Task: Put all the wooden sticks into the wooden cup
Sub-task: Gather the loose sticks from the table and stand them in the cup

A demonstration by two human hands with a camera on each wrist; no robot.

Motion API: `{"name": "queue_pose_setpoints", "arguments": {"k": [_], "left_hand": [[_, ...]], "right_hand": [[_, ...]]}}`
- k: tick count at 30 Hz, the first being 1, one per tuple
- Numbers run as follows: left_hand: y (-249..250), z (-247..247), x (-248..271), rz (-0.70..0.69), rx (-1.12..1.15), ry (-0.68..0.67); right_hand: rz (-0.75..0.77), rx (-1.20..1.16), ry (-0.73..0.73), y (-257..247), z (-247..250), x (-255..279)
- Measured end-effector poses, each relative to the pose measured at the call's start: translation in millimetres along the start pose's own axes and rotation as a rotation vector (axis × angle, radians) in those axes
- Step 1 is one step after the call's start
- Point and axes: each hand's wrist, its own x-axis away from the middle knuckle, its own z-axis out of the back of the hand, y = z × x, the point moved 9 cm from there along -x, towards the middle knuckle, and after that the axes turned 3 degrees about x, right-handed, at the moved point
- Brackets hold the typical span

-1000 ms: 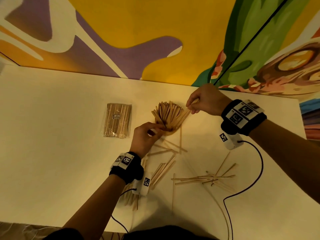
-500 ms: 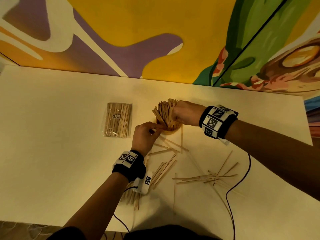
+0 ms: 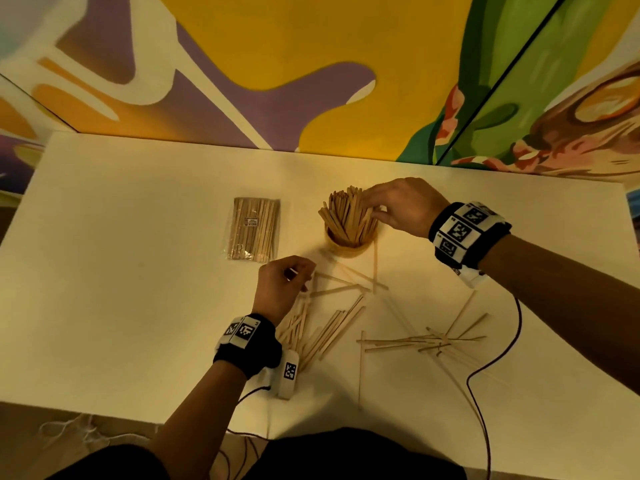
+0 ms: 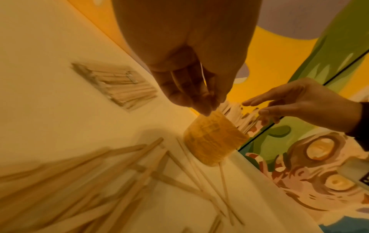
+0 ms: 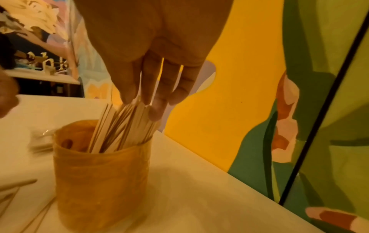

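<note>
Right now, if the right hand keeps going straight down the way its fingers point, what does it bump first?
Probably the tops of the sticks in the cup: the right hand points its fingers at them, seemingly touching already.

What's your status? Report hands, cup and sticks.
Right hand open, fingertips on sticks in wooden cup. Left hand curled near the loose sticks, grip unclear. Many sticks remain on table; sealed packet untouched.

Art studio — painted mural (image 3: 311, 64) walls.
</note>
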Motion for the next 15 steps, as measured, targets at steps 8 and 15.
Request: {"name": "queue_pose_setpoints", "arguments": {"k": [8,15], "left_hand": [[-74.3,44.2,77.1,0.22,-0.133,0.071],[-115.5,43.2,128.4,0.269,-0.286,0.064]], "right_hand": [[-0.186,-0.421,0.217,-13.6,-8.6,75.7],[-0.449,-0.603,-0.364,-38.5,-181.6,196.5]]}}
